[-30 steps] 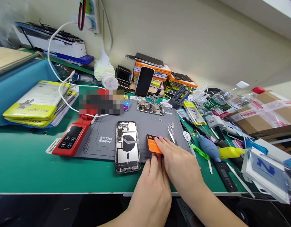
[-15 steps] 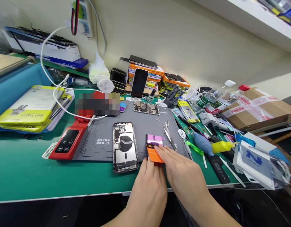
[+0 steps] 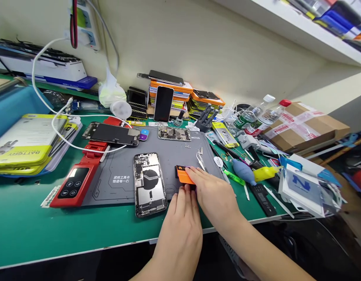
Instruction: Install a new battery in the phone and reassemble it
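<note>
My right hand (image 3: 215,197) grips an orange plastic scraper card (image 3: 183,175) and presses it flat on the grey work mat (image 3: 116,180). My left hand (image 3: 181,222) lies just below, fingertips resting at the card's near edge, on something dark that the card hides. Left of the card lies an opened phone body (image 3: 148,183) with its inner parts facing up. A second opened phone body (image 3: 174,133) sits at the mat's far edge. Metal tweezers (image 3: 201,160) lie right of the card.
A red device (image 3: 72,186) and a detached phone screen (image 3: 111,134) sit at the mat's left. Battery packs (image 3: 25,142) are stacked far left. Tools, a blue blower (image 3: 243,172), bottles (image 3: 258,113), a cardboard box (image 3: 303,127) and stacked phones (image 3: 168,91) crowd the right and back.
The orange card has slid forward over the pink strip seen half a second ago, covering it. The camera has swung, shifting the whole bench leftward in view.
</note>
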The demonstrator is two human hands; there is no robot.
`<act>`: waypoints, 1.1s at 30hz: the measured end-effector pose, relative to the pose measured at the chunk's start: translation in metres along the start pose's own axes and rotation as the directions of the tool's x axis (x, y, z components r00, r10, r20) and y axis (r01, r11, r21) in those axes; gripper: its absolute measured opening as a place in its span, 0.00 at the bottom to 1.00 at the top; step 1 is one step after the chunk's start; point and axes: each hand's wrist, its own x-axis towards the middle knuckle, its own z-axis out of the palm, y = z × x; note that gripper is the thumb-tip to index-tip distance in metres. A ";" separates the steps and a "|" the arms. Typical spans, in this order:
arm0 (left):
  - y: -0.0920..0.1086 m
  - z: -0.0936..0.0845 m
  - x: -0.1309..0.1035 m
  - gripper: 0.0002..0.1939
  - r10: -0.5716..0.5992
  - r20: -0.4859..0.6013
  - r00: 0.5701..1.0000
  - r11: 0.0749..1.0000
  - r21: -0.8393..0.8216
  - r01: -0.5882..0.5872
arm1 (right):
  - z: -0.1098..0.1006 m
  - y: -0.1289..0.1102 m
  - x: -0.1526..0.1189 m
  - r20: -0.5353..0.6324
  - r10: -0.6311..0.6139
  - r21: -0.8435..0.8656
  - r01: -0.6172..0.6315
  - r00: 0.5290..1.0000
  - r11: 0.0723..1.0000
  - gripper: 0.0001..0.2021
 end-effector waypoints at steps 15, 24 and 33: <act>0.000 0.001 0.000 0.25 0.013 0.002 1.000 1.000 0.005 -0.013 | 0.002 0.004 0.003 0.006 0.007 0.100 -0.007 1.000 0.995 0.18; -0.001 0.003 -0.002 0.26 0.005 -0.012 1.000 1.000 0.008 -0.005 | 0.004 0.009 0.009 0.014 -0.014 0.137 0.012 1.000 0.991 0.18; 0.004 0.005 -0.004 0.26 -0.041 -0.043 0.998 0.999 -0.007 0.041 | 0.010 0.002 0.012 -0.016 0.030 0.082 -0.029 0.999 0.996 0.18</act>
